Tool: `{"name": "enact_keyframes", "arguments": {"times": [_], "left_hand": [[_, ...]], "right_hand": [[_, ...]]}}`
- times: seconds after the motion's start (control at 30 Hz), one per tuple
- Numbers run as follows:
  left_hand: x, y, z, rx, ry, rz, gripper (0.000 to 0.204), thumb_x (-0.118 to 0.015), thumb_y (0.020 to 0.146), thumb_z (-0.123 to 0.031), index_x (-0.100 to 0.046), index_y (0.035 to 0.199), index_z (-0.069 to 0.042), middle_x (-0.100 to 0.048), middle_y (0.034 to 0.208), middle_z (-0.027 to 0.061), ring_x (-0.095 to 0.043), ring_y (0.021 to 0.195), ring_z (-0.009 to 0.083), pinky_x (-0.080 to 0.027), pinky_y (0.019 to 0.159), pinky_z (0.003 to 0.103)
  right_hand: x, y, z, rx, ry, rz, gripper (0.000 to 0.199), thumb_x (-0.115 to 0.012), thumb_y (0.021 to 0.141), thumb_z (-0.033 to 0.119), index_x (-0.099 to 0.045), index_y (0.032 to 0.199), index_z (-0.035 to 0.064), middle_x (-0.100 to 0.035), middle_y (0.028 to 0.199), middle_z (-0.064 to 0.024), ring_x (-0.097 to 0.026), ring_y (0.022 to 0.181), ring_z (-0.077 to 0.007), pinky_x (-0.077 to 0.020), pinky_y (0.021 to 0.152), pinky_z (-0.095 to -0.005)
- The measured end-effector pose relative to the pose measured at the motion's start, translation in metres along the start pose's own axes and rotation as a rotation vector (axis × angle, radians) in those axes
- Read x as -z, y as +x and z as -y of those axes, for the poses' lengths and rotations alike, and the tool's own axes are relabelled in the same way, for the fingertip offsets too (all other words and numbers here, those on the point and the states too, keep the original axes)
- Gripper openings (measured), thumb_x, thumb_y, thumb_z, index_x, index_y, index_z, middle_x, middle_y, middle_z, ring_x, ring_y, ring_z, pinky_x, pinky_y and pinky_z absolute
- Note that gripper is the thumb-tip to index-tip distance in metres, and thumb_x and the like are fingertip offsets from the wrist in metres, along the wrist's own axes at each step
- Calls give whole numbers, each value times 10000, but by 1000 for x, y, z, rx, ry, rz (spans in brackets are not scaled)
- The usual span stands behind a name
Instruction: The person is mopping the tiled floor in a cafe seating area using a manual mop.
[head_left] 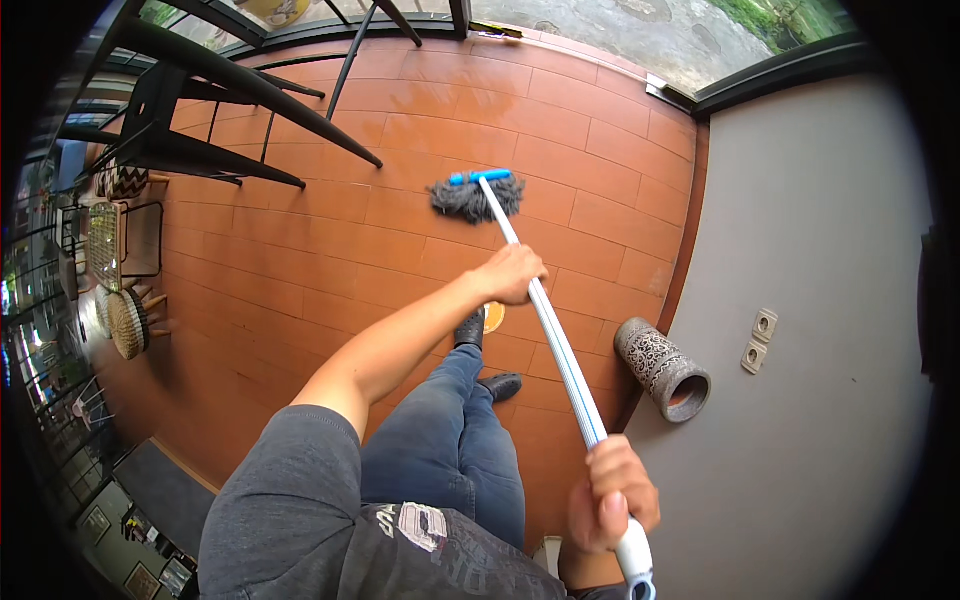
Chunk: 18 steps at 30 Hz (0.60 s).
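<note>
A mop (566, 362) with a white and light-blue pole slants across the middle of the view. Its dark grey, stringy head (476, 202) lies on the orange tiled floor, topped by a blue holder. My left hand (510, 274) is closed round the pole partway down, with the arm stretched forward. Close to my body, my right hand (612, 495) wraps the upper end, just below the white grip. The pole's end, with a hanging hole, sticks out past that hand.
Black metal chair or table legs (270, 110) stand at the far left. A grey carved cylindrical pot (662, 368) is beside the grey wall (800, 250) on the right. A yellow-orange round thing (494, 317) sits by my shoe. Woven stools (126, 324) line the left. A doorway opens ahead.
</note>
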<state>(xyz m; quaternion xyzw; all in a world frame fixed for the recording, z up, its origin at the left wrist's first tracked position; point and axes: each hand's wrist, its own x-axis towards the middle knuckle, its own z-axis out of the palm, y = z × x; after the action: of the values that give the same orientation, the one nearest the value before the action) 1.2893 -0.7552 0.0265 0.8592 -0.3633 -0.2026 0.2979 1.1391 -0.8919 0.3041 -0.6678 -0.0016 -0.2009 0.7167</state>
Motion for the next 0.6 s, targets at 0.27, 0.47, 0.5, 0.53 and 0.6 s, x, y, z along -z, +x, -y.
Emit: {"name": "enact_keyframes", "arguments": {"times": [0.27,0.47,0.5,0.53,0.6], "left_hand": [[-47,-14,-27,-125,107,182,99,-663,739,-266,-674,720,-170,-632,778,13,-565,855,239,-431,857,380],[-65,-18,22,-45,168,-56,224,-741,726,-236,-602,683,-66,-586,774,120,-579,900,322,-405,1008,461],[-70,-14,5,-23,91,-7,233,-737,731,-220,-584,671,-56,-578,775,133,-573,888,336,-358,1065,459],[-70,-13,-9,7,25,35,244,-734,737,-204,-566,659,-46,-569,776,145,-567,877,350,-311,1122,457],[-83,-12,-39,0,21,174,273,-708,754,-258,-576,656,-40,-550,760,179,-555,905,370,-320,1108,456]], "right_hand": [[98,-90,-1,-98,-54,223,162,-587,776,-40,-495,662,30,-561,631,-105,-622,641,-267,-515,816,-495],[77,-123,-52,-54,-90,226,183,-611,722,-110,-518,635,21,-571,683,-100,-623,719,-266,-495,884,-491],[81,-125,-46,-35,-98,148,161,-557,750,-88,-489,652,21,-552,638,-103,-584,643,-243,-489,878,-496],[85,-125,-34,-48,-95,98,158,-547,747,-84,-482,649,21,-547,631,-104,-581,639,-242,-490,862,-496],[99,-125,-3,-54,-88,12,147,-528,751,-54,-467,642,23,-537,614,-103,-564,615,-233,-486,812,-488]]}}
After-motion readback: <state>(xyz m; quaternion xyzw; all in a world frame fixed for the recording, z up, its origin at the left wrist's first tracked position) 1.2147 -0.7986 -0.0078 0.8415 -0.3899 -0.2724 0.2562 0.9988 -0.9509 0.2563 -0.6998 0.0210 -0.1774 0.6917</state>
